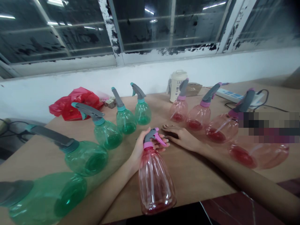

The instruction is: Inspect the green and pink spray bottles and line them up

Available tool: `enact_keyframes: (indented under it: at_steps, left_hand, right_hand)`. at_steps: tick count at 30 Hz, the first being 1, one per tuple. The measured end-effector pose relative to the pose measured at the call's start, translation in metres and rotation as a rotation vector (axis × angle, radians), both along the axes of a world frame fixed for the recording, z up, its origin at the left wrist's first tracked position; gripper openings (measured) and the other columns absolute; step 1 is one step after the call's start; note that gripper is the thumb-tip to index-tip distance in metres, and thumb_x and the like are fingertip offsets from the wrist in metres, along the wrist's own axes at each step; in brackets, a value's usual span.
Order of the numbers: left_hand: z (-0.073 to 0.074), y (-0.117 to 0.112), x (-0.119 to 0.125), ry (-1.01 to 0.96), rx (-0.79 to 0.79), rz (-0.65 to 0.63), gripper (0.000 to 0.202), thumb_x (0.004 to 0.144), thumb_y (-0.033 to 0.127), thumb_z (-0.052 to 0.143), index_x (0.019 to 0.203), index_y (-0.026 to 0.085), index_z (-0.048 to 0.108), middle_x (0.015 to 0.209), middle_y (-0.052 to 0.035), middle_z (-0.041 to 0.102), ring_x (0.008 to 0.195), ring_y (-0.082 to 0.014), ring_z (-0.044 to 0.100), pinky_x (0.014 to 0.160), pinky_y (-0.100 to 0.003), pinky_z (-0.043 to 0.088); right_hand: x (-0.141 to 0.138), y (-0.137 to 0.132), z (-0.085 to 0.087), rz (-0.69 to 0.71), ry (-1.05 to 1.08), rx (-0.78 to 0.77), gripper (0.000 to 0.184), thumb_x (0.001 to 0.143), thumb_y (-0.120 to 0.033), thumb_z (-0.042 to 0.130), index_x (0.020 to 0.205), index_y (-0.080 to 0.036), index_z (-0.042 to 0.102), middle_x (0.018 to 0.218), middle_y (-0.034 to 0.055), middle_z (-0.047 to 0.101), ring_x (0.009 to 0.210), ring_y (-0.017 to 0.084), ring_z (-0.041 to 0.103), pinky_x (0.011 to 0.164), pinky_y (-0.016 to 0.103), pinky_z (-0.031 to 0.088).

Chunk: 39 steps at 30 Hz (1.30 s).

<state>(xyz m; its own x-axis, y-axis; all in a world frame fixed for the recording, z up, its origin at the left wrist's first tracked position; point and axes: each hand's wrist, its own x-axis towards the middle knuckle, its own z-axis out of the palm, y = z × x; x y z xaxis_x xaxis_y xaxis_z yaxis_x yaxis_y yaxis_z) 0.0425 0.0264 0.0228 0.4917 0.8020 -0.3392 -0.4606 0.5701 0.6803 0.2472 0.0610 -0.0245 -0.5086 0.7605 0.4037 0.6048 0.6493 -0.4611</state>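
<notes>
In my left hand [139, 143] is a pink spray bottle [156, 181] with a grey and pink trigger head. The fingers wrap behind that head, and the bottle's clear pink body tilts toward me near the table's front edge. My right hand [184, 137] lies on the tabletop just right of the trigger, fingers stretched out and holding nothing. Several more pink spray bottles [195, 118] stand in a row to the right. Along the left runs a row of several green spray bottles [107, 134] with grey and teal heads.
A crumpled red plastic bag [75, 104] lies at the back left of the wooden table [159, 109]. Toward the back right are a white lidded cup [175, 86], a brown package [194, 89] and a white power strip [231, 94] with black cables. Windows rise behind a white wall.
</notes>
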Motion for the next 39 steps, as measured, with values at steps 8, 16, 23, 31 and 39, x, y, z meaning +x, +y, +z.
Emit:
enact_keyframes:
  at_steps: [8,16,23,31,39]
  left_hand:
    - [0.000,0.000,-0.001,0.015,0.028,0.003,0.046,0.085,0.049,0.043,0.085,0.009,0.066,0.078,-0.0133,0.069,0.072,-0.0216,0.067,0.062,-0.029,0.051]
    - [0.004,-0.010,0.004,0.117,0.110,0.118,0.031,0.081,0.038,0.053,0.066,0.012,0.061,0.055,-0.0044,0.061,0.048,-0.0127,0.059,0.047,-0.020,0.045]
    - [0.006,-0.002,0.000,0.103,0.055,0.144,0.040,0.086,0.043,0.046,0.081,0.009,0.066,0.076,-0.0119,0.070,0.069,-0.0197,0.067,0.060,-0.026,0.052]
    - [0.004,0.002,-0.004,0.090,0.060,0.102,0.042,0.084,0.047,0.047,0.085,0.010,0.067,0.083,-0.0129,0.071,0.077,-0.0220,0.068,0.062,-0.027,0.052]
    - [0.024,-0.002,-0.007,0.168,0.287,0.314,0.038,0.081,0.046,0.051,0.084,0.011,0.066,0.083,-0.0103,0.071,0.080,-0.0227,0.068,0.063,-0.027,0.052]
  right_hand:
    - [0.000,0.000,0.001,-0.004,0.002,0.001,0.039,0.089,-0.033,0.048,0.125,-0.019,0.054,0.129,0.0070,0.055,0.123,0.020,0.048,0.106,0.042,0.036]
    - [-0.001,-0.002,0.004,-0.012,-0.021,-0.014,0.040,0.090,-0.036,0.046,0.125,-0.017,0.054,0.129,0.0072,0.055,0.123,0.019,0.047,0.107,0.040,0.035]
    - [0.000,-0.002,0.003,-0.014,-0.012,-0.013,0.041,0.089,-0.034,0.048,0.125,-0.017,0.054,0.128,0.0088,0.055,0.123,0.021,0.048,0.106,0.042,0.036]
    - [-0.001,-0.005,0.007,-0.014,0.031,-0.042,0.039,0.086,-0.033,0.052,0.123,-0.020,0.056,0.128,0.0068,0.056,0.122,0.021,0.049,0.105,0.042,0.037]
    - [-0.007,-0.049,0.054,-0.109,0.276,-0.271,0.036,0.087,-0.049,0.045,0.102,-0.024,0.066,0.102,0.0017,0.069,0.095,0.020,0.065,0.084,0.035,0.051]
